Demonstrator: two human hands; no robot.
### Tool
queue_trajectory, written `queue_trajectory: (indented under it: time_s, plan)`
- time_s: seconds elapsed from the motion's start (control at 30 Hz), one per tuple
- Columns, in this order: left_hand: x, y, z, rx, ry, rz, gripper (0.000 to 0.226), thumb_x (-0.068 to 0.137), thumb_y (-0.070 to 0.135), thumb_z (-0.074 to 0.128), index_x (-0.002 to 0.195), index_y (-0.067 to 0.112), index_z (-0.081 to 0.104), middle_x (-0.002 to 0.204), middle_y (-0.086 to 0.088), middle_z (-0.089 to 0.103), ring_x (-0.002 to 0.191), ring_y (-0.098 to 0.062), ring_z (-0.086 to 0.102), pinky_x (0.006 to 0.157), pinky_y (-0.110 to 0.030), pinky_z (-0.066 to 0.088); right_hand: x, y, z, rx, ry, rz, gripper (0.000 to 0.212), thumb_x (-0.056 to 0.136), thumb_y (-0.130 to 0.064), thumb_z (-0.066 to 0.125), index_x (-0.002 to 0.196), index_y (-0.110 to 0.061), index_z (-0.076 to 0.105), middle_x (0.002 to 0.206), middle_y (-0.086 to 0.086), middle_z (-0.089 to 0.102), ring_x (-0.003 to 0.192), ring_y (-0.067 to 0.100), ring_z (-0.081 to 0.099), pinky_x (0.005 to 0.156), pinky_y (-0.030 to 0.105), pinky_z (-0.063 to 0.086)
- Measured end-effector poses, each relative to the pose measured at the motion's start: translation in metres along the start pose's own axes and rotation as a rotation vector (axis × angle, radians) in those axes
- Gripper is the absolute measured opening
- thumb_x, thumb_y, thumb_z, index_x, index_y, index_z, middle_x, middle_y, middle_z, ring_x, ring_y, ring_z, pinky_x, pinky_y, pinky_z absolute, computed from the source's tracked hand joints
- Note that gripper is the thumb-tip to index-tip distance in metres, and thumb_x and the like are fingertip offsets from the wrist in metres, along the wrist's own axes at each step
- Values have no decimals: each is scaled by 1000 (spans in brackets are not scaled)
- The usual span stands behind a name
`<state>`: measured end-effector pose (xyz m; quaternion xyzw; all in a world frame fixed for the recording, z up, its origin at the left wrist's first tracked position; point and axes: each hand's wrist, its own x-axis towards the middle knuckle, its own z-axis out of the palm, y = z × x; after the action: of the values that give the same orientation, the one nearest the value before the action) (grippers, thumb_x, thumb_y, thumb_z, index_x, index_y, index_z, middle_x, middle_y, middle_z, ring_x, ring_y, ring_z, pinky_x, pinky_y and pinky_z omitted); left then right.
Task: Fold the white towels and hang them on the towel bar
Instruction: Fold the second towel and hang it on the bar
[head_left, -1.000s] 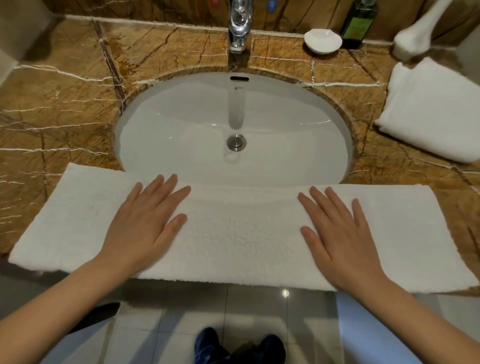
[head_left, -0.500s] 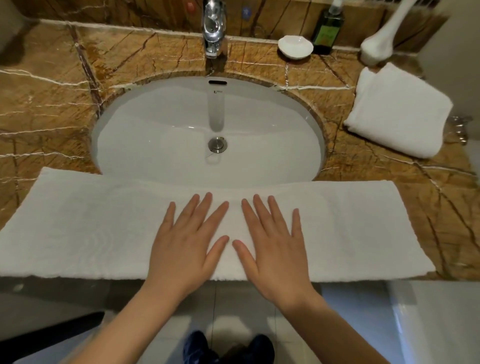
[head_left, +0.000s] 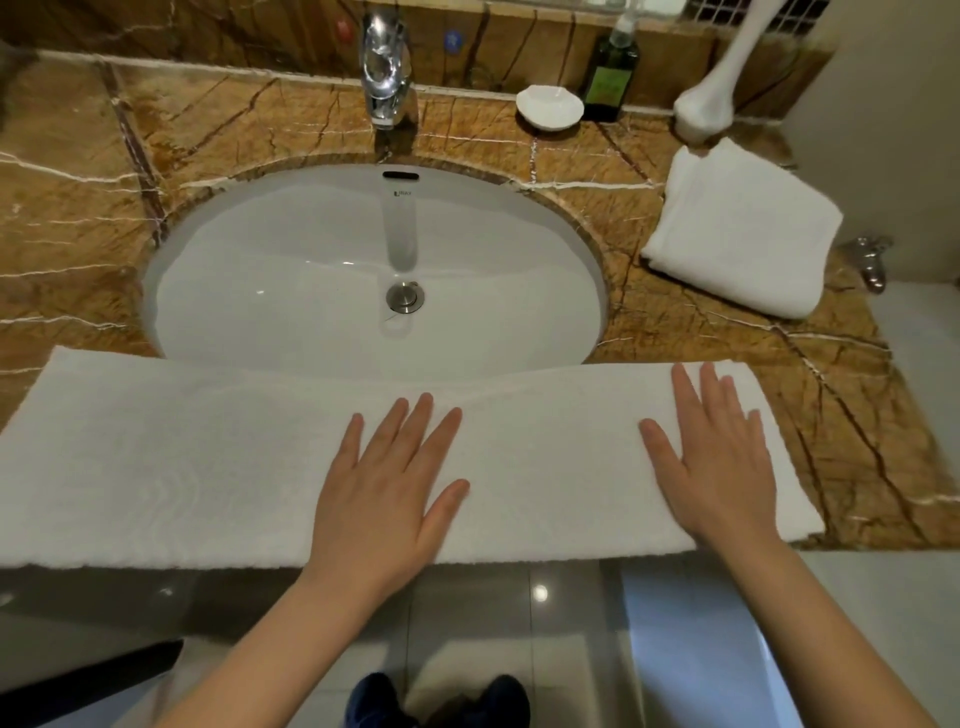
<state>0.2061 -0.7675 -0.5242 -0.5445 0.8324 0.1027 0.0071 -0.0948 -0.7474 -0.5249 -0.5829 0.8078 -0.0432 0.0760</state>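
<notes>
A long white towel (head_left: 182, 462), folded into a strip, lies flat along the front edge of the marble counter and spans the near rim of the sink. My left hand (head_left: 384, 483) rests flat on the towel's middle with fingers spread. My right hand (head_left: 719, 457) presses flat near the towel's right end, fingers straight. A second white towel (head_left: 737, 228), folded into a thick square, sits at the counter's right back. No towel bar is in view.
The white oval sink (head_left: 311, 270) lies behind the strip, with a chrome faucet (head_left: 384, 78) above it. A white dish (head_left: 548, 106), a dark green bottle (head_left: 610, 73) and a white hair dryer (head_left: 711, 98) stand at the back right. Brown marble counter (head_left: 841, 415) surrounds all.
My right hand slid right from the towel's middle to near its right end. My left hand stayed near the middle. Before that, both hands came together from wide apart.
</notes>
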Motion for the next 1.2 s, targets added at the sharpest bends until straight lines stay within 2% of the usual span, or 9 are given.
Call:
queue_trajectory:
  time_s: [0.2,0.3,0.43,0.57,0.8,0.93,1.03,1.13,1.2]
  plan:
    - [-4,-3,-12,-128,42,33,62,95,55,4,148,31,24,156,3,20,145,-13,13,116,-37,1,1,8,-4,-25,-11,31,79,86,-66,6,153,-25,8,161,5,3,148,21,-1,119,45,2]
    - [-17,-49,-29,-163,126,-75,58,95,48,14,146,27,34,154,3,26,143,-12,17,117,-35,5,-3,-18,-9,-22,41,52,77,89,-59,12,152,-15,16,160,12,12,147,27,4,118,52,9]
    - [-34,-129,-41,-112,140,-247,62,94,47,11,145,23,36,154,1,29,143,-14,21,117,-38,12,-23,-115,-11,126,-3,-220,66,94,-48,26,151,-15,22,160,4,12,148,17,0,119,41,2]
    - [-36,-172,-36,-36,60,-273,63,92,54,4,149,34,18,158,7,13,146,-13,7,117,-41,4,-48,-215,11,196,-149,-577,59,97,-51,22,152,-29,16,160,-5,5,147,11,-9,118,36,-6]
    - [-35,-213,-32,-16,85,-376,63,90,63,2,149,41,5,159,7,-1,146,-15,-6,117,-48,-1,-61,-236,48,7,-151,-556,62,96,-61,14,152,-34,16,157,4,21,146,28,15,114,50,9]
    - [-35,-210,-33,-18,70,-367,63,90,59,1,149,39,4,159,5,-2,146,-16,-7,117,-46,-3,-64,-240,42,4,-209,-533,62,96,-60,12,152,-34,15,157,4,21,146,26,15,115,49,6]
    - [-39,-186,-38,-92,79,-396,62,92,55,8,150,33,8,160,3,2,147,-16,-2,117,-44,-3,-59,-242,32,-10,-280,-561,64,93,-62,5,151,-36,1,160,2,7,148,23,1,117,46,-5]
    - [-52,-140,-45,-241,152,-416,56,95,48,30,148,32,20,159,4,11,146,-16,7,117,-38,0,-48,-245,14,-9,-370,-614,66,90,-61,8,151,-37,-3,161,0,-3,148,20,-8,117,42,-9]
    - [-64,-109,-56,-453,249,-557,53,93,40,47,143,33,32,155,7,24,142,-14,21,115,-36,17,-34,-246,-2,15,-389,-644,69,88,-62,9,152,-36,3,161,0,4,148,19,0,118,39,0]
